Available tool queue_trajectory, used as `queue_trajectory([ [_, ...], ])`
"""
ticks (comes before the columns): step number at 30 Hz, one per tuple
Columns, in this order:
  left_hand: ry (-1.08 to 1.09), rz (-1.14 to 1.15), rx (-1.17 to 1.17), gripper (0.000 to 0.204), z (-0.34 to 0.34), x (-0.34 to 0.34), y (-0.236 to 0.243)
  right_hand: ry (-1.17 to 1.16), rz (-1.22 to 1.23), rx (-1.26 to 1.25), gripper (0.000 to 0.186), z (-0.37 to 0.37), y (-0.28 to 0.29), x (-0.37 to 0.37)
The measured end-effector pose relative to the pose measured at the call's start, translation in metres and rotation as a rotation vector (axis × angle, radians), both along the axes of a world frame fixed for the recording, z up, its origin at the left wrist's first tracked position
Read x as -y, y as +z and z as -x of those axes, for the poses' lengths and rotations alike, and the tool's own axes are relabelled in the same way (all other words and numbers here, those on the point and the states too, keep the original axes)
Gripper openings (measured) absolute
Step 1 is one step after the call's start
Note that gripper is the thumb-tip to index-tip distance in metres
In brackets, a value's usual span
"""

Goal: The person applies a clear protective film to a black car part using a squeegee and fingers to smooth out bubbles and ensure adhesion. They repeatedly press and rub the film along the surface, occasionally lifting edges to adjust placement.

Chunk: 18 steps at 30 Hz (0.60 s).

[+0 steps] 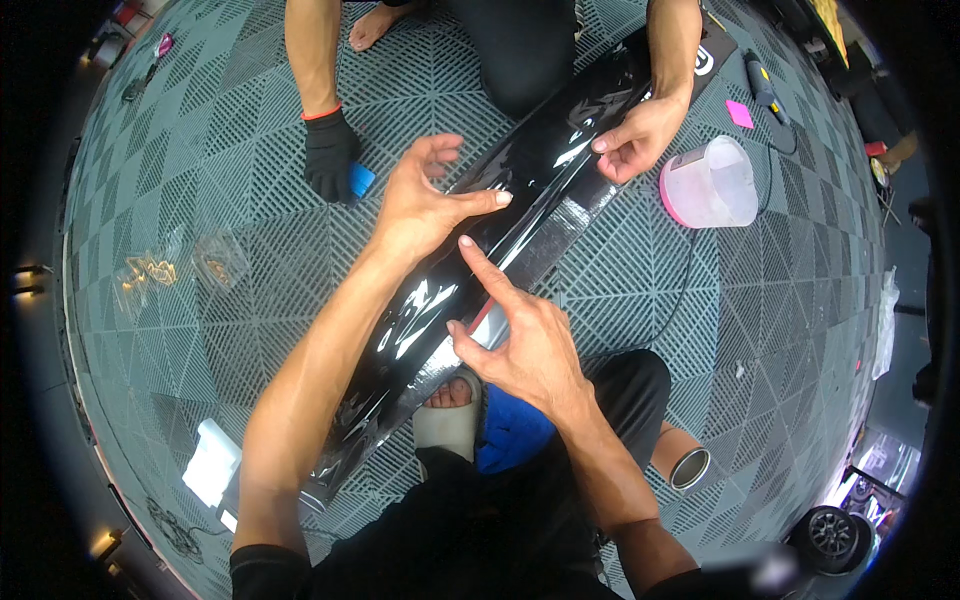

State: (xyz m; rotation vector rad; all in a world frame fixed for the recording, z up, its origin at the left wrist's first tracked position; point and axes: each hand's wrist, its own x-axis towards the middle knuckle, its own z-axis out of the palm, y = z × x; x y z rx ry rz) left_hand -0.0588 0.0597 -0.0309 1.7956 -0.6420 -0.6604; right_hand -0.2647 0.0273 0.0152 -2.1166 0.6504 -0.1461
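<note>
A long glossy black panel (pixel 530 165) with a wrinkled, film-like surface runs diagonally between me and another person. Silvery lining (pixel 570 225) shows along its right side. My left hand (pixel 420 205) hovers at the panel's middle, fingers spread, its thumb tip at the black surface. Close by, my right hand (pixel 530 345) has its index finger stretched onto the panel and its thumb apart; the other fingers curl under. A small red and white patch shows between that thumb and finger; I cannot make out what it is.
Opposite, the person's bare hand (pixel 645 135) pinches the panel's edge; their black-gloved hand (pixel 335 155) holds a blue squeegee (pixel 362 180). At right are a pink-tinted container (pixel 712 190), a pink card (pixel 739 114) and a corded black tool (pixel 763 85). A blue cloth (pixel 512 432) lies by my foot.
</note>
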Motion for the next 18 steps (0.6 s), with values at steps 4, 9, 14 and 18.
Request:
queue_trajectory([
  [4, 0.002, -0.013, 0.024, 0.092, 0.0017, 0.0021, 0.0015, 0.01, 0.02, -0.041, 0.091, -0.0014, 0.0008, -0.0012],
  [9, 0.006, -0.01, 0.052, 0.091, 0.002, 0.0047, 0.0028, 0.009, 0.049, 0.046, 0.092, -0.0028, -0.0025, -0.0013],
  [14, -0.005, -0.028, 0.059, 0.09, 0.0007, 0.0055, 0.0037, 0.017, 0.011, -0.022, 0.092, -0.0028, -0.0029, -0.0013],
  [18, -0.006, -0.037, 0.041, 0.089, -0.0014, 0.0074, 0.0046, 0.016, 0.037, 0.009, 0.092, -0.0043, -0.0024, -0.0018],
])
